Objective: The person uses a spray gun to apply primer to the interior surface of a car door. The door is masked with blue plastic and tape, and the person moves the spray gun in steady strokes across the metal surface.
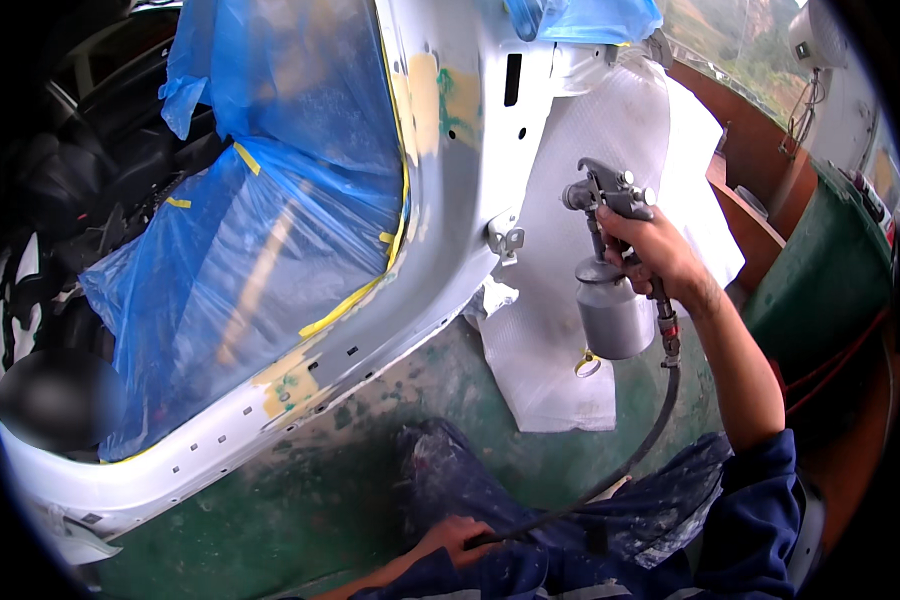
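My right hand (pixel 670 255) is wrapped round the grip of a metal paint spray gun (pixel 615 318), held upright with its silver cup hanging below. The gun's nozzle points left, toward a white car body pillar (pixel 470 120), with a gap between them. From the grip's lower end a dark air hose (pixel 660 425) curves down to my lap. There my left hand (pixel 455 540) is closed round the hose. Blue masking film (pixel 300 240), edged with yellow tape (pixel 345 305), covers the door opening. Beige and green patches (pixel 440 100) show on the pillar and the sill.
White protective sheeting (pixel 590 180) hangs behind the gun and reaches the green floor (pixel 300 510). On the right stand a green bin (pixel 820 270) and a brown panel (pixel 705 95). The white sill (pixel 200 440) runs across the lower left. A metal latch (pixel 507 238) sticks out from the pillar.
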`<state>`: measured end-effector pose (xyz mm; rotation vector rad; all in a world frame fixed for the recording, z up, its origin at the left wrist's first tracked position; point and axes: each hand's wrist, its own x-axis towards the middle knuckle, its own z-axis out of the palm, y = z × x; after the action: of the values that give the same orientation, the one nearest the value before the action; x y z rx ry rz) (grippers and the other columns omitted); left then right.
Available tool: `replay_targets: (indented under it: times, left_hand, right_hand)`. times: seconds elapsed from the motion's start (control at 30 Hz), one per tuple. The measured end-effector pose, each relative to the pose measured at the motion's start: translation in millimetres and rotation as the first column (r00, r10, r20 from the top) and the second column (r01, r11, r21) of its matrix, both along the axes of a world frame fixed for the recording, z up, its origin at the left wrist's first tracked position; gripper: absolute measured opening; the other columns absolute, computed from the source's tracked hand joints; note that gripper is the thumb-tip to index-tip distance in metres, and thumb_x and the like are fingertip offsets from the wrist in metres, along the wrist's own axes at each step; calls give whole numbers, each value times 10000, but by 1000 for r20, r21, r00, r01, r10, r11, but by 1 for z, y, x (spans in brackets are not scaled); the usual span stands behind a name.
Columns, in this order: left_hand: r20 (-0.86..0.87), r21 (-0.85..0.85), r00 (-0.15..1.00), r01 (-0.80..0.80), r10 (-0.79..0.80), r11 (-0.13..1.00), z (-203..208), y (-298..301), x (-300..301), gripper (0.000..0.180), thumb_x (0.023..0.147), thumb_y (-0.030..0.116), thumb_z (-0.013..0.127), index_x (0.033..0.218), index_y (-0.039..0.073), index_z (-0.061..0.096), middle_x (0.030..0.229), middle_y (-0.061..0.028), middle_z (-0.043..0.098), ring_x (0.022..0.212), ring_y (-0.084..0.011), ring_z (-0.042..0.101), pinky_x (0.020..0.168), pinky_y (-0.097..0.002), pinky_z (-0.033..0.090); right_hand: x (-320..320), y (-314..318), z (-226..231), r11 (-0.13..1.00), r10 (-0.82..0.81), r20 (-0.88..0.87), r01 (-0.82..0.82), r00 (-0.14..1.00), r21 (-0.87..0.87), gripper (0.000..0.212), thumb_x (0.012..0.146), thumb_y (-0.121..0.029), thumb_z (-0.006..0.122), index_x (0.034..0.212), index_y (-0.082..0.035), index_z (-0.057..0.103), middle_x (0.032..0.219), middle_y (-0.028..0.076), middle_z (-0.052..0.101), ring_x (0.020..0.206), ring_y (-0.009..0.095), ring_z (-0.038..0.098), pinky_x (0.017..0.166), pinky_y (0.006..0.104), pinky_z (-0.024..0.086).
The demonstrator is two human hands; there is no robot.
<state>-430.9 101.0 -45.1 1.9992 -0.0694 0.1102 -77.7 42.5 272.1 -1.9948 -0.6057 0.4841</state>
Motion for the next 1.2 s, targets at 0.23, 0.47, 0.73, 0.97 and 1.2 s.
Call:
replay_targets:
  times: [0.23, 0.47, 0.73, 0.97, 1.2]
  left_hand:
    - [-47, 19, 998, -37, 38, 999, -6, 6, -5, 185, 854, 279, 761, 933, 119, 712, 777, -79, 638, 740, -291, 621, 681, -405, 475]
    - [-76, 52, 993, -84, 88, 995, -16, 6, 0, 220, 867, 330, 741, 899, 115, 707, 756, -102, 619, 753, -317, 602, 695, -416, 455]
    - [-116, 63, 991, -60, 67, 996, -22, 7, 2, 274, 875, 379, 729, 898, 107, 711, 734, -99, 609, 741, -321, 600, 699, -428, 448]
    - [-87, 55, 996, -23, 28, 998, -27, 8, -10, 258, 852, 377, 747, 917, 128, 721, 739, -96, 605, 752, -321, 601, 718, -420, 455]
    - [-138, 25, 988, -59, 62, 998, -28, 11, -16, 261, 839, 378, 754, 916, 132, 718, 767, -98, 607, 788, -317, 605, 753, -419, 449]
  right_hand:
    - [-36, -22, -30, 1000, 5, 9, -5, 1000, 25, 373, 958, -341, 622, 752, -36, 560, 564, 3, 475, 392, 79, 404, 350, 266, 301]
    - [-98, -25, -52, 980, 180, 602, -194, 778, -42, 149, 908, -107, 654, 931, 16, 574, 726, 132, 621, 632, 263, 629, 587, 353, 471]
    - [-114, 13, -105, 886, 393, 658, -74, 642, -458, 404, 727, -82, 718, 989, 6, 423, 911, 232, 652, 775, 451, 670, 676, 503, 551]
    - [-132, 9, -107, 896, 394, 568, -165, 722, -413, 373, 682, -10, 651, 997, 24, 453, 802, 254, 636, 812, 470, 638, 711, 522, 511]
    - [-130, 14, -105, 935, 296, 639, -79, 710, -346, 359, 716, -13, 658, 1003, 25, 444, 838, 264, 629, 802, 488, 624, 692, 544, 495]
